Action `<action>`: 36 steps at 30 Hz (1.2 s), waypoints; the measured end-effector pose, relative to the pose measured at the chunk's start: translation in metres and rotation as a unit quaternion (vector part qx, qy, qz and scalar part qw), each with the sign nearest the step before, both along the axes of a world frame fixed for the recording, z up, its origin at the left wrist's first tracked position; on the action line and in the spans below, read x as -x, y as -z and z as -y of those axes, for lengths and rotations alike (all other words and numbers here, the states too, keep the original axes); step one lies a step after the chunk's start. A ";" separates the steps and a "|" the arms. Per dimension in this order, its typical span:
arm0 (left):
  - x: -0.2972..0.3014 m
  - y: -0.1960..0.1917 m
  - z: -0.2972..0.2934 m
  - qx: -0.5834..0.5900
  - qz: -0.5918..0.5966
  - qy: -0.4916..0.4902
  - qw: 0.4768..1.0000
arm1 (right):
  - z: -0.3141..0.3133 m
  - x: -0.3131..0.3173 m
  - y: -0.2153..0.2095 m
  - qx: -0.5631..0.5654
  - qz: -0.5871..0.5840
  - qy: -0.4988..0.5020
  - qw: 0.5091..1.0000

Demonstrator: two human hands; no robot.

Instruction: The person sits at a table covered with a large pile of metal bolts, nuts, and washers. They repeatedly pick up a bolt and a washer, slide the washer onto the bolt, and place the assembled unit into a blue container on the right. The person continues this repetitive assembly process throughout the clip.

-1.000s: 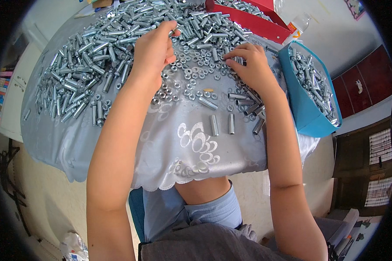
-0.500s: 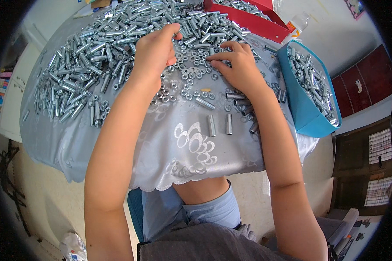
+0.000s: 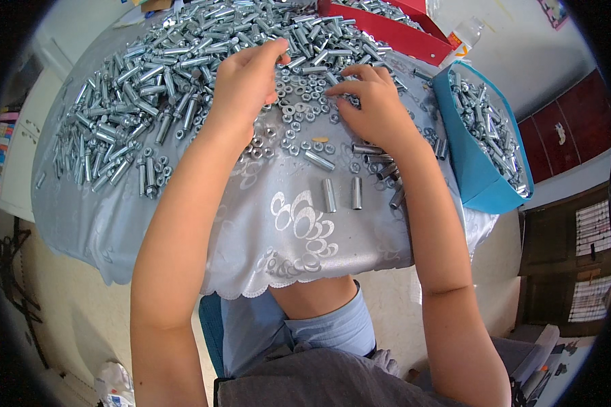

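My left hand (image 3: 246,80) is over the near edge of the big pile of metal sleeve anchor bolts (image 3: 183,61). Its fingers are curled together with the thumb, and whatever they may hold is hidden. My right hand (image 3: 372,103) reaches the right side of a spread of hex nuts and washers (image 3: 297,108), fingers bent and apart, nothing visible in them. Under my right wrist lie several metal sleeves (image 3: 372,150). Two more short metal sleeves (image 3: 357,193) and a slanted one (image 3: 319,160) lie nearer me on the silver tablecloth (image 3: 251,224).
To the right stands a blue fabric bin (image 3: 478,183) full of bolts. A red box (image 3: 387,30) with more bolts is at the back, beside a clear plastic bottle (image 3: 465,37). A small tan piece (image 3: 320,140) lies among the nuts. The tablecloth's scalloped edge hangs above my lap.
My left hand has shifted slightly to the right. My right hand has drawn slightly to the right, and its thumb and forefinger have moved a little off the nuts.
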State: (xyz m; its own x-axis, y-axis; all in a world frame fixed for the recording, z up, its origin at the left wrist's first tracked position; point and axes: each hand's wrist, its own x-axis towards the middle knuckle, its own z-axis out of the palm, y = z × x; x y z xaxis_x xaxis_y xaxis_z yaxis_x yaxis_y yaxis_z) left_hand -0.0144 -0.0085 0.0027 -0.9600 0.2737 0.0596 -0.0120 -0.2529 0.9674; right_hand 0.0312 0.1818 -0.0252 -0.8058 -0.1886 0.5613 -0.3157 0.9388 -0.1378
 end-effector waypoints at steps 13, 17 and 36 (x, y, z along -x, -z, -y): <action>0.001 0.000 0.000 -0.035 0.049 0.021 0.998 | 0.008 -0.004 -0.007 -0.021 0.023 0.027 0.999; -0.001 0.000 -0.001 -0.016 0.042 0.025 0.999 | 0.004 -0.007 -0.010 0.000 0.037 0.038 0.999; -0.002 0.001 -0.001 0.006 0.021 0.022 1.000 | 0.003 -0.004 -0.004 -0.003 0.049 0.033 0.998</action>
State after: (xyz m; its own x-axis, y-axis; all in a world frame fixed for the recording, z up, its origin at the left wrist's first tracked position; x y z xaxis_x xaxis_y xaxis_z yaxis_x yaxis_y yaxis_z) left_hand -0.0125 -0.0076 0.0016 -0.9486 0.3161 0.0166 -0.0632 -0.2403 0.9686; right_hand 0.0351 0.1793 -0.0207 -0.8676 -0.1377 0.4778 -0.2393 0.9579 -0.1585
